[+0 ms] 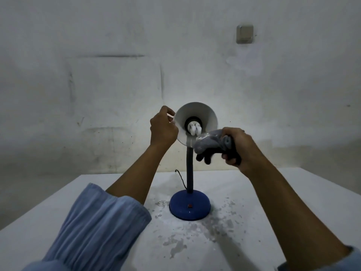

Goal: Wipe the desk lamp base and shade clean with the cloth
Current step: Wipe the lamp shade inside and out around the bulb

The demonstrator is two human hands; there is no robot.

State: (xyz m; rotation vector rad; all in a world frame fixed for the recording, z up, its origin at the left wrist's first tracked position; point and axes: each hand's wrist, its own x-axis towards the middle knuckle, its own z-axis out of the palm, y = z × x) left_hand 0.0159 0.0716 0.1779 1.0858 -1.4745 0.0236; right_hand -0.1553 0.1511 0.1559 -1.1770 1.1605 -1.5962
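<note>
The desk lamp stands in the middle of the table on a round blue base [189, 206] with a red switch. A dark flexible neck [189, 169] rises to a cone shade [207, 116], its white inside turned toward me with a white spiral bulb [195, 129] in the socket. My left hand [163, 127] pinches the shade's left rim. My right hand [237, 147] grips a bunched grey cloth [210, 142], which presses against the shade's lower right rim and hides that part of it.
The white table [254, 202] has flaked grey patches around and in front of the base. A thin black cord [180, 178] runs off behind the neck. A stained wall stands close behind, with a switch plate [245, 34] at upper right.
</note>
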